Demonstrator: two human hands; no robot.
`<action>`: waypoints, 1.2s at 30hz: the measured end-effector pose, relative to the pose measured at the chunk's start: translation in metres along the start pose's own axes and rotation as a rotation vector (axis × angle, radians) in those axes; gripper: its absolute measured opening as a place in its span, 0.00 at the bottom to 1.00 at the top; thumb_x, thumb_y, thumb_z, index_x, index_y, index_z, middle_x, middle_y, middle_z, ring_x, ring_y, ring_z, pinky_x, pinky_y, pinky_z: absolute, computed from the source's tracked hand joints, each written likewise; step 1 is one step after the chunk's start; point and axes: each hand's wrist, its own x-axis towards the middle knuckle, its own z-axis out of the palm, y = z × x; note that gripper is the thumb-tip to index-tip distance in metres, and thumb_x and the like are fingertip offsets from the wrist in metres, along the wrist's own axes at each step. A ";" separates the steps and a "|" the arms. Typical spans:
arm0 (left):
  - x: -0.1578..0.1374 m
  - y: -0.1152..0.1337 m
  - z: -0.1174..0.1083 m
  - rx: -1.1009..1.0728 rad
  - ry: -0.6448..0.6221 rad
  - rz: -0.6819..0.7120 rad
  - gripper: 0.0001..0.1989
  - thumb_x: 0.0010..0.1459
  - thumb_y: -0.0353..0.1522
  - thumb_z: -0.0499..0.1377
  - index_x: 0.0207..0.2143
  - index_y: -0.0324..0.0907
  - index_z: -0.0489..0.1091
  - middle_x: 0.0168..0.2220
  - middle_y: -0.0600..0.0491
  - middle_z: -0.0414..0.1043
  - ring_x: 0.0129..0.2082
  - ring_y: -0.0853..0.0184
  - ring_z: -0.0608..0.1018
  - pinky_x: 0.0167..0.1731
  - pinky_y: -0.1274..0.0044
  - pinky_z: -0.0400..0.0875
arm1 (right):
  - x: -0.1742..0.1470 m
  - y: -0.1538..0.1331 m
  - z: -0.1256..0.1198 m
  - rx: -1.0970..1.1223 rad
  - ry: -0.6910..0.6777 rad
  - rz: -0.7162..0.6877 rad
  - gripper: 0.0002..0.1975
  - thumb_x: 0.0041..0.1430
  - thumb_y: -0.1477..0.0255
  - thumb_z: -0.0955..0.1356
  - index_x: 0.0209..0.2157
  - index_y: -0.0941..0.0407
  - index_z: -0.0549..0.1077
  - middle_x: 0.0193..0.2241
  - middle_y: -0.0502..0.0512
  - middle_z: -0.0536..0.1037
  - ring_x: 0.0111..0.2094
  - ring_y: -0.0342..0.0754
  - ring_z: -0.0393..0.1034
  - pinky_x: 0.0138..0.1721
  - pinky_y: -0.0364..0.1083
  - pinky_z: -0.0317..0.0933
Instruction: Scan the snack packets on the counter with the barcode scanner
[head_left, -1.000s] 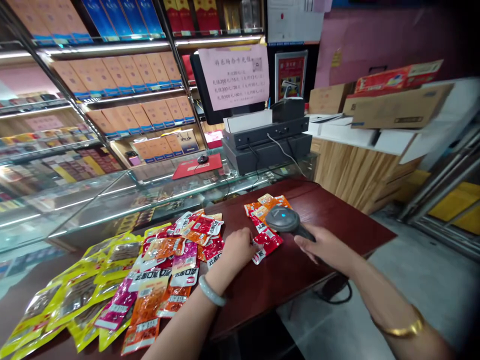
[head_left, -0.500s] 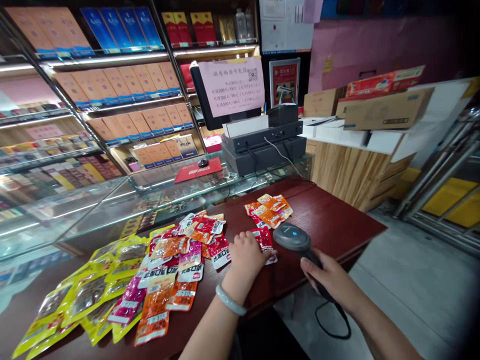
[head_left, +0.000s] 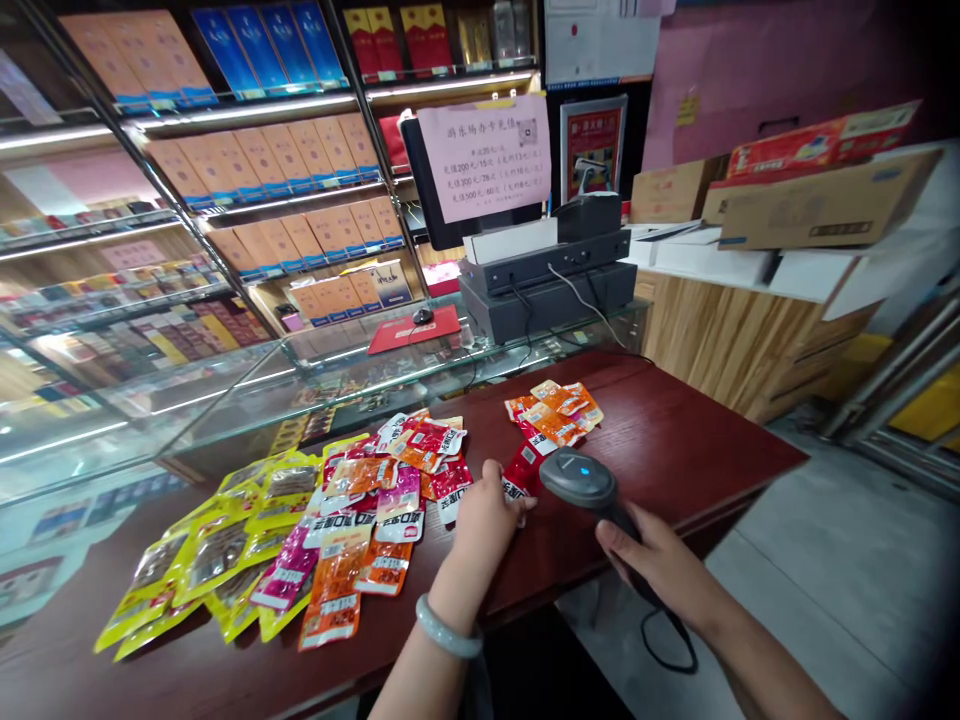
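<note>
In my right hand [head_left: 649, 550] is a black barcode scanner [head_left: 577, 480] with a small blue light on its head, pointed left above the table. My left hand [head_left: 486, 515], with a pale bangle at the wrist, grips the near end of a red snack packet [head_left: 527, 455]. The packet's far end lies against a small pile of orange snack packets [head_left: 559, 412]. To the left of that hand spreads a larger heap of red, orange and purple packets [head_left: 375, 490]. Yellow bags [head_left: 225, 550] with brown contents overlap at the far left.
A dark red table [head_left: 675, 430] bears the packets. Behind it stand a glass counter [head_left: 337, 375], a red mouse pad [head_left: 382, 333], a black cash drawer [head_left: 555, 300] and a monitor with a pink sign [head_left: 487, 155]. Cardboard boxes [head_left: 825, 200] sit at the right. The scanner's cable [head_left: 667, 665] hangs down.
My left hand has closed on the red packet, which now lies at a slant with its barcode showing. The scanner stays above the table beside it. The view has shifted slightly left.
</note>
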 end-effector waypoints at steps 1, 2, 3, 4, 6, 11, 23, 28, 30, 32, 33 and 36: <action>0.000 0.000 0.000 -0.007 -0.004 -0.011 0.27 0.52 0.44 0.66 0.47 0.41 0.61 0.36 0.45 0.77 0.40 0.56 0.80 0.34 0.75 0.63 | 0.000 0.000 0.000 0.005 0.001 -0.005 0.20 0.62 0.52 0.64 0.28 0.54 0.63 0.19 0.45 0.64 0.20 0.42 0.57 0.23 0.42 0.54; 0.000 -0.001 -0.001 -0.014 -0.004 -0.019 0.27 0.51 0.44 0.66 0.47 0.41 0.61 0.36 0.46 0.77 0.40 0.56 0.80 0.34 0.75 0.63 | 0.001 0.000 0.000 0.012 -0.004 -0.011 0.21 0.62 0.52 0.64 0.27 0.54 0.62 0.19 0.45 0.64 0.20 0.42 0.57 0.23 0.42 0.53; 0.001 -0.003 -0.001 -0.025 -0.002 -0.022 0.27 0.51 0.44 0.66 0.47 0.41 0.61 0.37 0.46 0.77 0.41 0.56 0.80 0.34 0.75 0.63 | 0.001 0.000 0.000 0.021 -0.013 -0.013 0.21 0.62 0.52 0.64 0.27 0.54 0.62 0.19 0.45 0.64 0.20 0.42 0.57 0.23 0.42 0.53; 0.001 -0.005 -0.002 -0.038 0.000 -0.024 0.26 0.51 0.44 0.66 0.47 0.42 0.61 0.37 0.46 0.77 0.41 0.57 0.80 0.35 0.75 0.63 | 0.002 0.000 0.000 0.030 -0.024 -0.013 0.21 0.62 0.52 0.64 0.27 0.54 0.62 0.19 0.45 0.64 0.20 0.41 0.57 0.22 0.42 0.53; 0.002 -0.014 -0.006 -0.065 0.003 -0.036 0.25 0.51 0.43 0.66 0.46 0.43 0.61 0.37 0.48 0.77 0.40 0.58 0.80 0.34 0.75 0.63 | 0.004 0.000 0.000 0.041 -0.031 -0.018 0.20 0.62 0.53 0.64 0.27 0.54 0.62 0.19 0.45 0.64 0.20 0.41 0.56 0.22 0.42 0.53; 0.004 -0.044 -0.039 0.071 0.186 -0.107 0.24 0.54 0.43 0.63 0.49 0.42 0.63 0.43 0.44 0.75 0.44 0.55 0.77 0.40 0.71 0.65 | 0.006 0.005 -0.003 0.041 -0.020 0.000 0.19 0.61 0.53 0.66 0.32 0.55 0.66 0.19 0.44 0.63 0.19 0.41 0.56 0.22 0.42 0.52; 0.060 0.054 -0.005 0.142 0.148 0.294 0.20 0.61 0.42 0.56 0.51 0.41 0.71 0.46 0.43 0.73 0.49 0.56 0.72 0.51 0.69 0.64 | -0.003 0.011 -0.025 -0.022 0.119 0.052 0.28 0.59 0.51 0.65 0.49 0.59 0.68 0.20 0.44 0.64 0.19 0.42 0.58 0.21 0.42 0.54; 0.066 0.078 0.011 0.170 0.164 0.481 0.25 0.61 0.44 0.54 0.60 0.50 0.64 0.61 0.44 0.63 0.61 0.51 0.63 0.56 0.61 0.60 | -0.009 0.012 -0.032 -0.001 0.164 0.061 0.28 0.60 0.52 0.66 0.52 0.58 0.67 0.20 0.43 0.63 0.19 0.43 0.58 0.21 0.43 0.55; 0.061 0.076 0.015 0.163 0.095 0.568 0.25 0.60 0.42 0.56 0.60 0.53 0.64 0.64 0.47 0.59 0.64 0.51 0.60 0.58 0.58 0.58 | -0.010 0.012 -0.034 0.004 0.181 0.063 0.28 0.60 0.52 0.65 0.53 0.58 0.66 0.20 0.43 0.63 0.19 0.42 0.58 0.21 0.43 0.55; 0.055 0.066 0.015 0.124 0.011 0.609 0.26 0.59 0.43 0.58 0.60 0.54 0.65 0.65 0.48 0.59 0.64 0.52 0.60 0.59 0.59 0.57 | -0.010 0.011 -0.035 0.007 0.188 0.072 0.28 0.60 0.52 0.65 0.54 0.58 0.66 0.20 0.43 0.64 0.18 0.42 0.58 0.21 0.43 0.54; 0.053 0.059 0.013 0.093 -0.032 0.628 0.25 0.59 0.44 0.58 0.58 0.55 0.66 0.64 0.50 0.60 0.64 0.54 0.61 0.60 0.59 0.57 | -0.010 0.011 -0.036 0.008 0.188 0.077 0.28 0.60 0.52 0.66 0.53 0.58 0.66 0.20 0.43 0.64 0.18 0.42 0.58 0.21 0.42 0.54; 0.048 0.037 0.002 -0.003 -0.146 0.654 0.14 0.61 0.44 0.55 0.45 0.53 0.75 0.56 0.53 0.71 0.60 0.59 0.68 0.57 0.67 0.61 | -0.008 0.011 -0.038 0.003 0.175 0.087 0.27 0.60 0.51 0.66 0.51 0.58 0.67 0.20 0.43 0.63 0.18 0.42 0.58 0.21 0.42 0.53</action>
